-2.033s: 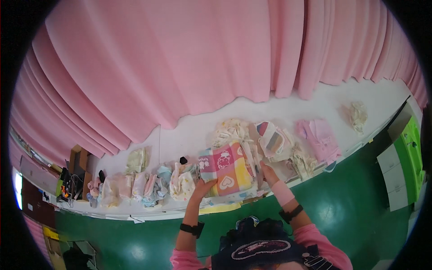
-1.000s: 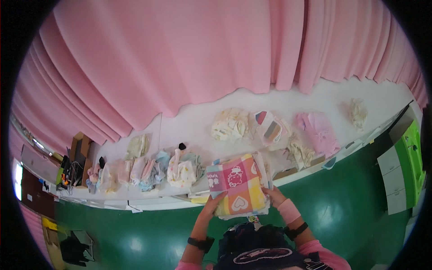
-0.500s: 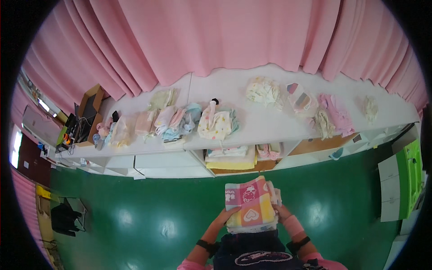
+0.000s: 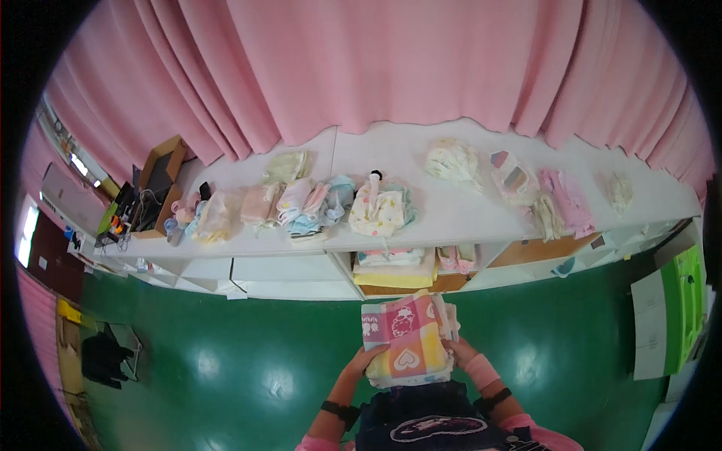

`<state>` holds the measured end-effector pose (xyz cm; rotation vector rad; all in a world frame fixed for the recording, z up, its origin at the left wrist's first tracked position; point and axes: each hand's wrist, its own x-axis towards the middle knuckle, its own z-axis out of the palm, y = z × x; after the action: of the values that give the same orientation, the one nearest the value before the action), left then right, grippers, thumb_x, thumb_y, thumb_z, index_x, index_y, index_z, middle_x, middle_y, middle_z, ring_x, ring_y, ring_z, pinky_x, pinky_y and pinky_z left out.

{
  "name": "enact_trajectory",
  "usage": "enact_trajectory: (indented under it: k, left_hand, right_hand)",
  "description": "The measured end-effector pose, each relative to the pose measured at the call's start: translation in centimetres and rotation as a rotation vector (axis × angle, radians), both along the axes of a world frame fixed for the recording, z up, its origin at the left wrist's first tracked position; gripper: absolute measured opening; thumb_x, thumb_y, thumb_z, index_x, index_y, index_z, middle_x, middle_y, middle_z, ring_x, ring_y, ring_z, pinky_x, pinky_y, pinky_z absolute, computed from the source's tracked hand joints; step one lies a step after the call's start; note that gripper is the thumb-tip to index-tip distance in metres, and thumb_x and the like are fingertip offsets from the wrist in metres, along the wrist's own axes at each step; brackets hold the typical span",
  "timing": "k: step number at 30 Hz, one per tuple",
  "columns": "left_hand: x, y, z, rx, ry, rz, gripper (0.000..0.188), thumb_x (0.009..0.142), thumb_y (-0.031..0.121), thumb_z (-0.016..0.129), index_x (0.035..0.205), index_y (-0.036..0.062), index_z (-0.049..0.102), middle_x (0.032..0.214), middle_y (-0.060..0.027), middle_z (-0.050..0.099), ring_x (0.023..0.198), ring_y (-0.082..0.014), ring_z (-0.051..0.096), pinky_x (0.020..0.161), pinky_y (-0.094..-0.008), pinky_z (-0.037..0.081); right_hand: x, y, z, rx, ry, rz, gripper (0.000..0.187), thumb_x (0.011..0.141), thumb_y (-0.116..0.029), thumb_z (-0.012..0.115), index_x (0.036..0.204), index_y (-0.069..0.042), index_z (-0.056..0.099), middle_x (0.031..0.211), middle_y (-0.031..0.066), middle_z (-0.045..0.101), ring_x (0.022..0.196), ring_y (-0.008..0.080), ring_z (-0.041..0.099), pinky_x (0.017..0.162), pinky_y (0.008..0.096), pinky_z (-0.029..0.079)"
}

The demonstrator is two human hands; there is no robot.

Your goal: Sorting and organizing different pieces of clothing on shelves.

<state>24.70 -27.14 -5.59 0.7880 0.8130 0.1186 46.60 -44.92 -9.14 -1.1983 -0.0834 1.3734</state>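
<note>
Between both hands I hold a folded stack of cloths (image 4: pixel 410 338), held in front of my body above the floor. The top cloth is checked in pink, yellow and white, with a sheep figure and a heart on it; paler cloth layers show at the right side and lower edge. My left hand (image 4: pixel 370 356) grips the stack's left side, its fingers mostly tucked beneath. My right hand (image 4: pixel 460 352) grips the right side, its fingertips partly hidden by the cloth.
A long white counter (image 4: pixel 301 240) runs across the front, bearing several folded garments (image 4: pixel 312 203), a pink garment (image 4: pixel 569 203) and a cardboard box (image 4: pixel 167 161). Folded cloths (image 4: pixel 395 270) lie on the shelf below. Right stands a green-and-white cabinet (image 4: pixel 662 316); left, a chair (image 4: pixel 113 357).
The stack and both hands have shifted slightly left in view. The counter and its contents appear slightly lower and farther right as the view shifts. My hold on the stack is unchanged.
</note>
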Motion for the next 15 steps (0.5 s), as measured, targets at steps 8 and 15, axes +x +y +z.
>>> enact_trajectory:
  k: [8, 15]
  left_hand:
    - [-8.1, 0.8, -1.8, -0.010, 0.039, 0.213, 0.047, 0.073, 0.022, 0.064, 0.111, -0.0003, 0.046, 0.101, -0.0095, 0.056, 0.086, -0.0198, 0.057, 0.074, -0.0312, 0.047]
    - [-19.4, 6.6, -6.5, -0.114, 0.012, 0.310, 0.048, 0.073, 0.023, 0.064, 0.111, -0.0011, 0.046, 0.100, -0.0096, 0.056, 0.084, -0.0206, 0.058, 0.072, -0.0330, 0.048]
  right_hand:
    - [-5.2, 5.8, -4.0, -0.076, 0.097, 0.253, 0.042, 0.078, -0.022, 0.060, 0.113, -0.005, 0.044, 0.097, 0.0050, 0.056, 0.084, 0.0174, 0.056, 0.072, 0.0336, 0.047]
    - [-14.8, 14.2, -4.5, -0.099, 0.115, 0.335, 0.044, 0.078, -0.022, 0.061, 0.115, -0.006, 0.043, 0.102, 0.0060, 0.055, 0.090, 0.0185, 0.055, 0.074, 0.0350, 0.048]
